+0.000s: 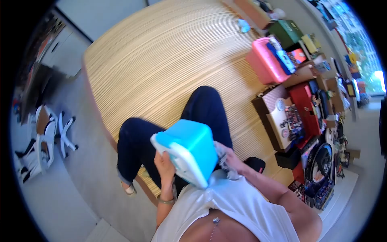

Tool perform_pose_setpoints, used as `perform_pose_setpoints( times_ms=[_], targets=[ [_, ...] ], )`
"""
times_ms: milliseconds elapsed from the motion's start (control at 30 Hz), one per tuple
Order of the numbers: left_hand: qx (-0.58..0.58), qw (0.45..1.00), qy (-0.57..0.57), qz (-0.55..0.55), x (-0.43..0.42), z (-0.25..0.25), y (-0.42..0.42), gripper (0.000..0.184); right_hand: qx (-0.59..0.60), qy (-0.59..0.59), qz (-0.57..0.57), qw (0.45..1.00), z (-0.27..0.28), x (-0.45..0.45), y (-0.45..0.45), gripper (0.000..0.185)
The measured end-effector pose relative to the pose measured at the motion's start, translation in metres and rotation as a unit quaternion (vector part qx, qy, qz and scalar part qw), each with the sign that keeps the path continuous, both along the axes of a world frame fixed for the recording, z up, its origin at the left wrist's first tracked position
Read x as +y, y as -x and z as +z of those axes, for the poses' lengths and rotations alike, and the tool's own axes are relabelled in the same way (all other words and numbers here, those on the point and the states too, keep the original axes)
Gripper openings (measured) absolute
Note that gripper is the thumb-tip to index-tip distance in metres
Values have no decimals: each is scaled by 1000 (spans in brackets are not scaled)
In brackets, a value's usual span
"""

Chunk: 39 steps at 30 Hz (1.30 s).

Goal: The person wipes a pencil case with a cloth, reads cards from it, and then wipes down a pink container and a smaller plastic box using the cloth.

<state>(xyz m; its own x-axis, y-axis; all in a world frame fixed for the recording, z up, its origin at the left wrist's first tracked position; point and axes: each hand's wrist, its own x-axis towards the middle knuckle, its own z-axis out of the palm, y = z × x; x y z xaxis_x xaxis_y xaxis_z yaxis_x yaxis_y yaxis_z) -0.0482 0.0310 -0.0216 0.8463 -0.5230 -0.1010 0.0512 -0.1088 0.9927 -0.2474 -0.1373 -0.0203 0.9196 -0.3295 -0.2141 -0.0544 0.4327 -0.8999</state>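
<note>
A bright blue plastic box point(199, 149) with a white lid or rim is tilted over my lap, close to my white top. My left hand point(164, 166) grips its white edge from the left, fingers closed, with a bracelet on that wrist. At the box's right side, my right hand point(231, 160) is closed around a crumpled grey cloth point(222, 156), which lies against or very near the blue wall. Part of the cloth hangs toward my top. The inside of the box is hidden from view.
I sit on a slatted mat point(161, 60) with dark-trousered knees bent. Along the right stand a pink bin point(268, 62), a green box point(285, 33), an open carton of small items point(278, 121) and a round black object point(319, 163). A white chair point(46, 141) stands on the floor at left.
</note>
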Motion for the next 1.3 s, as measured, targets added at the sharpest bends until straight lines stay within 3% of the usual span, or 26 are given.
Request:
perform_pose_setpoints(
  times_ms=[33, 100, 133, 167, 233, 400, 467, 567, 633, 700, 767, 800, 933, 1000, 1100, 1133, 1167, 1233, 1267, 1300],
  targets=[
    [33, 999, -16, 5, 0, 2, 1, 29, 19, -22, -34, 999, 7, 7, -1, 50],
    [31, 999, -23, -5, -3, -6, -2, 34, -57, 3, -61, 997, 42, 1, -21, 73],
    [24, 998, -47, -33, -2, -4, -7, 35, -147, 11, -75, 986, 57, -4, -34, 49],
    [32, 998, -49, -38, -1, -7, -12, 35, -45, 128, -72, 988, 65, -14, -45, 46],
    [29, 999, -31, -16, -10, 10, -19, 32, -59, 366, -96, 924, 88, -27, -75, 41],
    [3, 997, -44, -56, -21, 51, -33, 37, -39, 412, -33, 910, 114, -67, -139, 34],
    [63, 996, -45, -37, -25, 55, -38, 38, -94, 173, -60, 979, 99, -71, -160, 31],
    [35, 996, -79, -20, -29, 38, -50, 48, -131, 128, -141, 973, 72, -59, -175, 35],
    [103, 992, -48, 60, -43, 36, -48, 51, -99, -20, -131, 986, 67, -53, -171, 40],
    [187, 973, 50, 125, -54, 35, -52, 55, -99, -45, -94, 990, 11, -42, -161, 45],
    [230, 954, 107, 157, -57, 10, -72, 69, -42, 79, -105, 990, 34, -22, -153, 47],
    [254, 945, 108, 174, -63, 18, -75, 70, -105, 14, -133, 985, 33, -8, -151, 47],
    [343, 907, 115, 214, -80, 25, -60, 68, -92, 40, -231, 968, 18, -1, -162, 65],
    [348, 906, 167, 175, -77, 26, -46, 62, -79, -89, -258, 959, 23, -16, -171, 58],
    [273, 948, 150, 68, -60, 38, -50, 47, -92, -263, -241, 930, 14, -45, -172, 52],
    [245, 960, 121, 66, -57, 40, -53, 51, -72, -288, -226, 928, 4, -51, -168, 52],
    [223, 969, 90, 63, -55, 44, -59, 72, -51, -312, -211, 925, 6, -54, -166, 51],
    [43, 990, 108, 80, -57, 51, -64, 94, -51, -287, -194, 937, 9, -60, -164, 52],
    [-60, 995, 60, 50, -50, 40, -80, 104, -51, -241, -180, 952, 13, -62, -165, 52],
    [-122, 987, 104, -14, -50, 49, -93, 101, -52, -195, -166, 965, 15, -65, -167, 52]
  ],
)
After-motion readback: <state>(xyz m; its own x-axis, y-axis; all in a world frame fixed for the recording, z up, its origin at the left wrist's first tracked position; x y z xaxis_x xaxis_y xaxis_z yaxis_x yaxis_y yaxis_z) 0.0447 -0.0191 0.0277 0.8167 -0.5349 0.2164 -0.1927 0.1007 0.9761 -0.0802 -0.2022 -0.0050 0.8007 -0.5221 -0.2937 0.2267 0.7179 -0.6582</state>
